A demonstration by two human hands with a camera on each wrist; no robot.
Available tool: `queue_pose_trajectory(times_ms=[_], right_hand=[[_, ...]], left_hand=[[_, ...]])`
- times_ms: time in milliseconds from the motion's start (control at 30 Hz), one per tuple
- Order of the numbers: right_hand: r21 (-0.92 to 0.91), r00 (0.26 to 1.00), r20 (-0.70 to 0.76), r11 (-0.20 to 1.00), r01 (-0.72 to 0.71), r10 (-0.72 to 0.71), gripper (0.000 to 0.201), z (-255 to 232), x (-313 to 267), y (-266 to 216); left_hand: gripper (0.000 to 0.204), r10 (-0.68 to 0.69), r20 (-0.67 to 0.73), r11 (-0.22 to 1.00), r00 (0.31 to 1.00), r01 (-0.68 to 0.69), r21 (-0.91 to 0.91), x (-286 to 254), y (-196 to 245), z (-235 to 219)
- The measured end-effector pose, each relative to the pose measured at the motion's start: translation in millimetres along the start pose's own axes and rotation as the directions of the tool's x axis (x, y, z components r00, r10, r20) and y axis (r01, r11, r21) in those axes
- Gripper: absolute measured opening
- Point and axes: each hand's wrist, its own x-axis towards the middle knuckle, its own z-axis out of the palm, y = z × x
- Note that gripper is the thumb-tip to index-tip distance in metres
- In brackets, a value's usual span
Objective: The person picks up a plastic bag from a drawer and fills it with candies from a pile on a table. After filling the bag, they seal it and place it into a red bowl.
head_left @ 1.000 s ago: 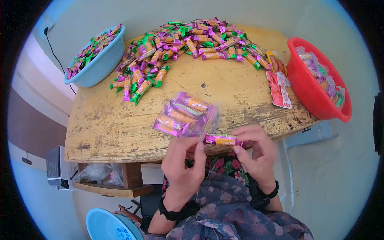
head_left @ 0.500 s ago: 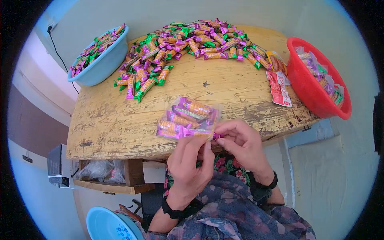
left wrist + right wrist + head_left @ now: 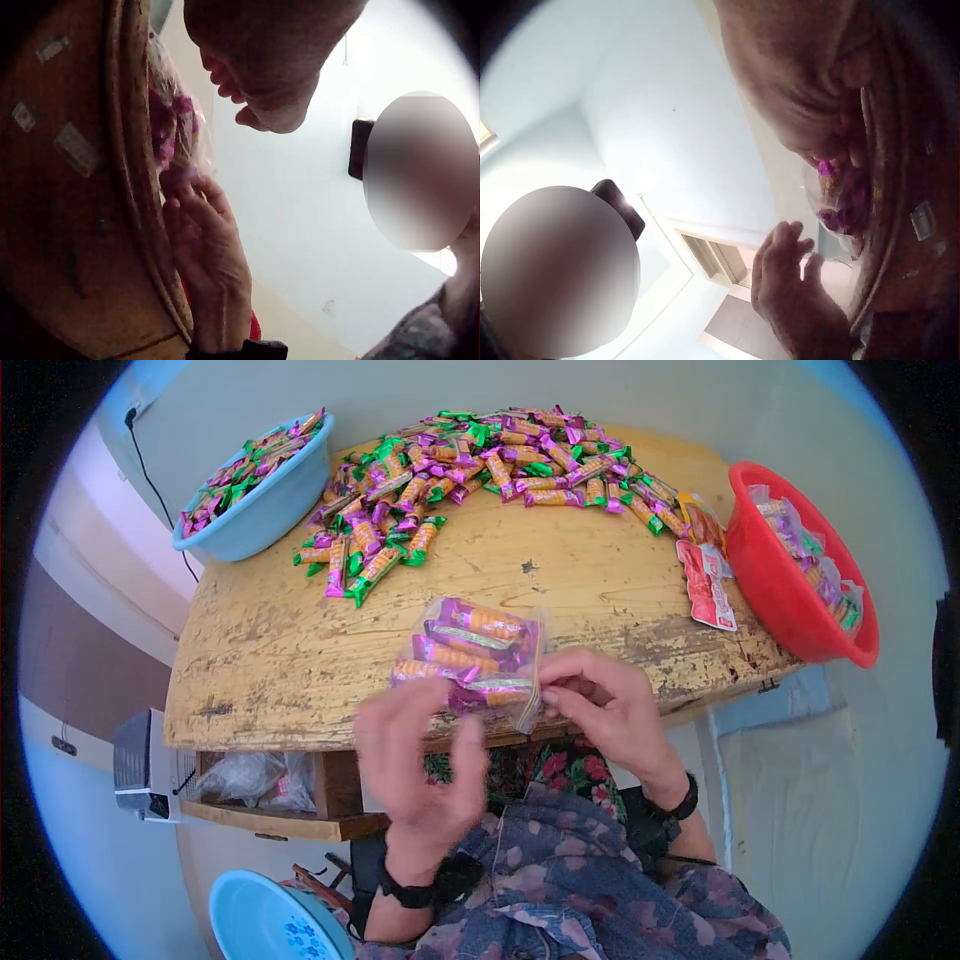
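A clear plastic bag [image 3: 530,650] holding several purple-wrapped snack sticks [image 3: 480,622] lies at the table's front edge, its mouth toward the right. The right hand [image 3: 610,710] pinches the bag's mouth near the lowest stick. Blurred, the left hand [image 3: 420,765] is off the bag at its lower left, thumb and fingers spread, with nothing in it. The left wrist view has the right hand [image 3: 210,255] at the bag [image 3: 184,135]; in the right wrist view the left hand [image 3: 791,292] is apart from the bag [image 3: 836,202].
A heap of purple and green snack sticks [image 3: 400,480] covers the table's back. A full blue basin [image 3: 265,500] stands at the back left, a red basin [image 3: 745,550] with filled bags at the right beside a red packet [image 3: 706,585]. Below are an open drawer [image 3: 320,825] and another blue basin [image 3: 260,915].
A stick held outside the bag has gone in at its mouth beside the others. The left hand has let go of the bag and moved left; the right hand has come left to the mouth.
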Motion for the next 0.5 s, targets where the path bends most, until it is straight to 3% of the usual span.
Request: queue_pose_trajectory(times_ms=[67,200,233,333,500], right_hand=[[-0.036,0.999,0.014,0.999,0.031,-0.031,0.019,-3,3,0],[-0.052,0.999,0.031,0.999,0.010,-0.008,0.020,-1,6,-4],[-0.051,1.000,0.026,0.999,-0.006,0.007,0.020,0,6,-5],[0.003,0.999,0.019,0.999,-0.035,0.035,0.022,2,8,-8],[-0.048,0.999,0.020,0.998,0.030,-0.030,0.020,-7,6,-10]], left_hand=[[0.040,-0.067,-0.045,0.992,0.997,0.072,0.103,4,-12,-9],[0.049,-0.286,0.184,0.955,0.940,0.295,-0.024,-5,-34,-18],[0.049,-0.247,0.191,0.969,0.950,0.248,0.021,-4,-34,-18],[0.046,-0.272,0.170,0.961,0.947,0.276,0.003,-5,-32,-12],[0.047,-0.188,0.151,0.982,0.971,0.185,0.035,-5,-36,-7]])
